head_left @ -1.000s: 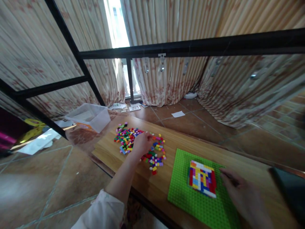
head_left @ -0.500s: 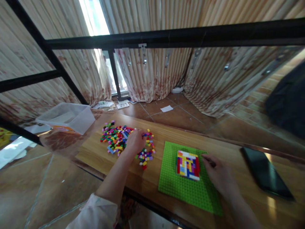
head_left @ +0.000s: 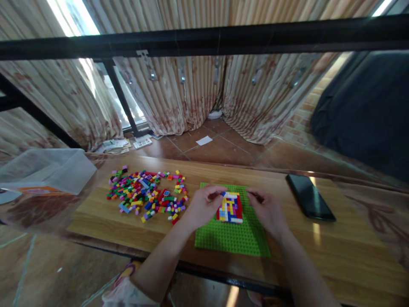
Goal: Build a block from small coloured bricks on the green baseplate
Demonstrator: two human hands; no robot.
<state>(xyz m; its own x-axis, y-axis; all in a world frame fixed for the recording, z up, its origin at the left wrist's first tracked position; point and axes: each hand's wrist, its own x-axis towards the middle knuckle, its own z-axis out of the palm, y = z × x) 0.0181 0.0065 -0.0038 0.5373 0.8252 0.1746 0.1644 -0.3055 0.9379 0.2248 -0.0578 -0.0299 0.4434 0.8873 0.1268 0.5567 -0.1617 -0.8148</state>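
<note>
A square of multicoloured toy bricks (head_left: 230, 209) sits on the green baseplate (head_left: 233, 238). My left hand (head_left: 204, 207) is closed in a pinch at the square's upper left corner, with a small blue brick (head_left: 223, 194) at its fingertips. Whether that brick touches the others I cannot tell. Over the baseplate's right side, my right hand (head_left: 266, 211) has thumb and finger pinched together, apart from the square. What it holds, if anything, is too small to make out. Left of the baseplate lies a spread pile of loose bricks (head_left: 143, 192) in many colours.
A dark phone (head_left: 309, 197) rests on the wooden table (head_left: 338, 256) to the right. At the far left stands a clear plastic bin (head_left: 70, 170). A black metal bar (head_left: 204, 40) crosses above, before striped curtains (head_left: 166, 94).
My left hand has moved right from the loose pile to the brick square, carrying the blue brick. My right hand stays beside the square. The view has turned to the right.
</note>
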